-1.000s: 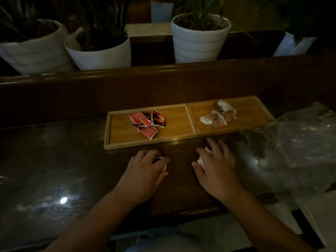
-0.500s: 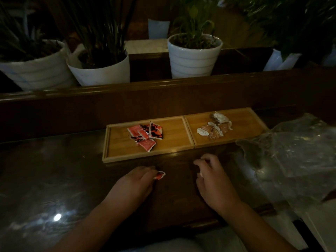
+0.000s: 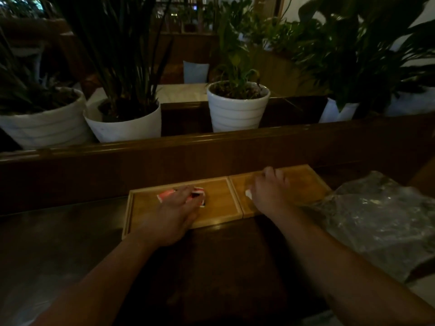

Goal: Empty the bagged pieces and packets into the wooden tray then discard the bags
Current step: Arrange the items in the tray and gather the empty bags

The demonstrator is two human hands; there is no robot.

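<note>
Dim room, low light. Dark glossy wood counter (image 3: 58,243) w/ raised wood ledge (image 3: 211,147) behind it. On far side, row of white ribbed planters (image 3: 237,107) w/ leafy green plants (image 3: 353,55). Pale tabletop (image 3: 181,92) & wood-panelled seating further back, blurry.

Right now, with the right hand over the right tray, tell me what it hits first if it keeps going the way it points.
Probably the tray's far rim, then the dark wooden ledge behind it; the right hand points away from the person, though depth is unclear.
</note>
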